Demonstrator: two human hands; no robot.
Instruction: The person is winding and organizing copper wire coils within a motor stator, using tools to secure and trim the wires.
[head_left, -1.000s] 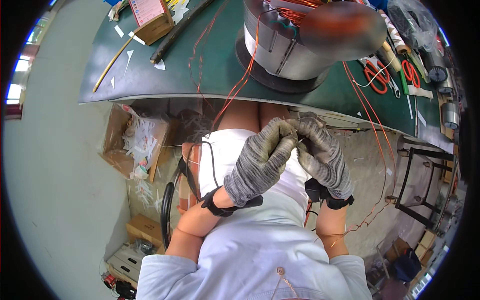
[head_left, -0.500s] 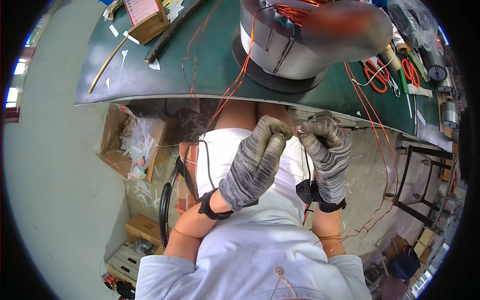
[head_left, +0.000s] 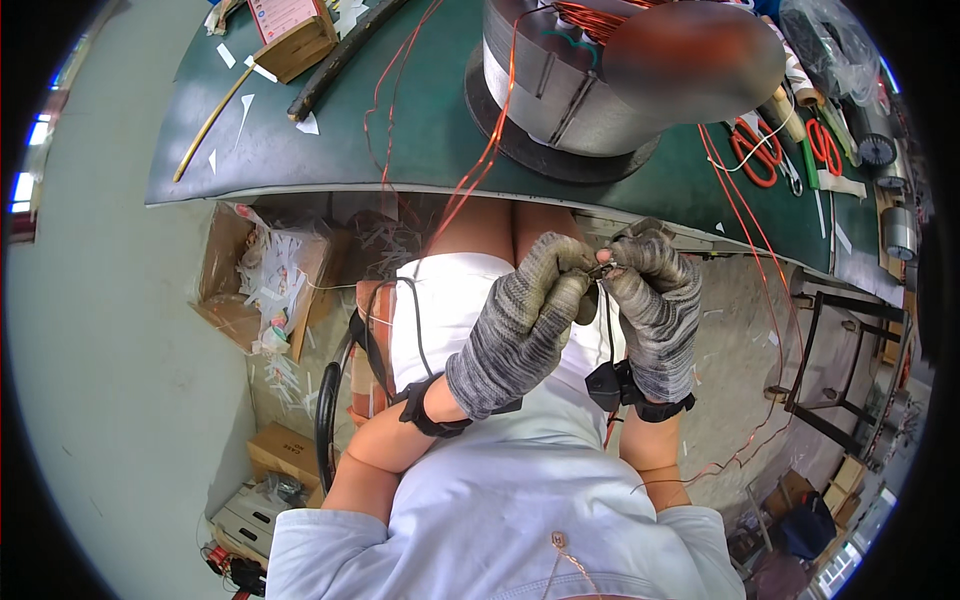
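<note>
Both my hands, in grey knitted gloves, meet over my lap just below the table edge. My left hand (head_left: 525, 325) is closed in a pinch. Close against it, my right hand (head_left: 658, 310) pinches too, with a bare fingertip showing. Between the fingertips is a small, thin, dark piece (head_left: 601, 270), too small to name. Above on the table stands a grey metal stator (head_left: 570, 115) with copper windings (head_left: 590, 22). Reddish copper wires (head_left: 482, 172) run from it over the table edge left of my hands.
More copper wires (head_left: 752, 230) hang at the right. Red-handled scissors (head_left: 757, 158) and other tools lie on the green table (head_left: 420, 130). At left are a stick (head_left: 212, 125) and a dark rod (head_left: 345, 65). A scrap carton (head_left: 222, 262) and a black metal frame (head_left: 850, 370) stand below.
My left hand has moved slightly right, so the fingertips of both hands now meet. A small dark piece shows between them. The view has shifted a little.
</note>
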